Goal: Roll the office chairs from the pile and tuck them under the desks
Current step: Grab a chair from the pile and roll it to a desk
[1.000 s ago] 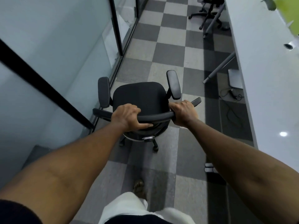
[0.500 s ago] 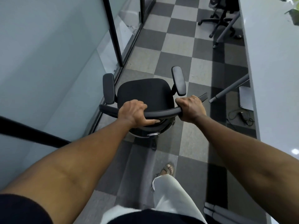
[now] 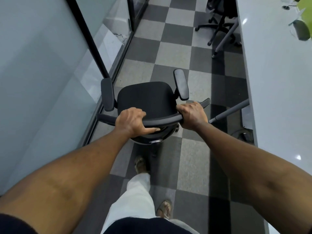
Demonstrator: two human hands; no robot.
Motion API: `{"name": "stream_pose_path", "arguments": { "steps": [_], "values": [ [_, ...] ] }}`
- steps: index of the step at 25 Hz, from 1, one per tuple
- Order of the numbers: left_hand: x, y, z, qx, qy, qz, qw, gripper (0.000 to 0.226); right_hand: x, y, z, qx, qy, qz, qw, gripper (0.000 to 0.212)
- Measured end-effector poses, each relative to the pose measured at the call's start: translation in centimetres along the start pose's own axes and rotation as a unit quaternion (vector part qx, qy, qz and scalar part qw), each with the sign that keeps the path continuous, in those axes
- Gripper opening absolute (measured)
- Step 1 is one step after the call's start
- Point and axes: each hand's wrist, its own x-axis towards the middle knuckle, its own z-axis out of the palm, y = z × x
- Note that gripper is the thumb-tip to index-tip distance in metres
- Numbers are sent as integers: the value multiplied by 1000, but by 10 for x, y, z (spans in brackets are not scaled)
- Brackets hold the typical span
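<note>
A black office chair (image 3: 145, 97) with two armrests stands on the checkered floor in front of me, seen from above and behind. My left hand (image 3: 130, 121) grips the top edge of its backrest left of centre, thumb underneath. My right hand (image 3: 192, 114) grips the same edge near its right end. A long white desk (image 3: 276, 85) runs along the right side, with slanted grey legs. The chair's wheels are mostly hidden under the seat.
A frosted glass wall (image 3: 42, 73) with black frames lines the left side close to the chair. Another black chair (image 3: 219, 22) sits tucked under the desk farther ahead. Cables and a flat grey device (image 3: 245, 120) lie on the floor beneath the desk. My sandalled feet (image 3: 140, 163) step behind the chair.
The chair has rolled forward along the aisle with me walking behind it. The far chair and desk legs look nearer. Both hands keep the same hold on the backrest.
</note>
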Motion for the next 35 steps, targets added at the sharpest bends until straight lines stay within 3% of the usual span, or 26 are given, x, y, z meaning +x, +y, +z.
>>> {"name": "stream_pose_path", "arguments": {
  "steps": [11, 18, 28, 35],
  "values": [
    [298, -30, -37, -3, -9, 105, 994, 84, 181, 160, -1, 20, 36, 126, 991, 24],
    [477, -38, -55, 32, 0, 168, 985, 84, 276, 261, 18, -21, 16, 178, 984, 30],
    [688, 12, -82, 38, -3, 224, 974, 82, 371, 422, 17, -16, -28, 255, 967, 39],
    [803, 14, -100, 50, 14, 312, 949, 82, 426, 468, 15, -18, -47, 337, 940, 38]
  ]
}}
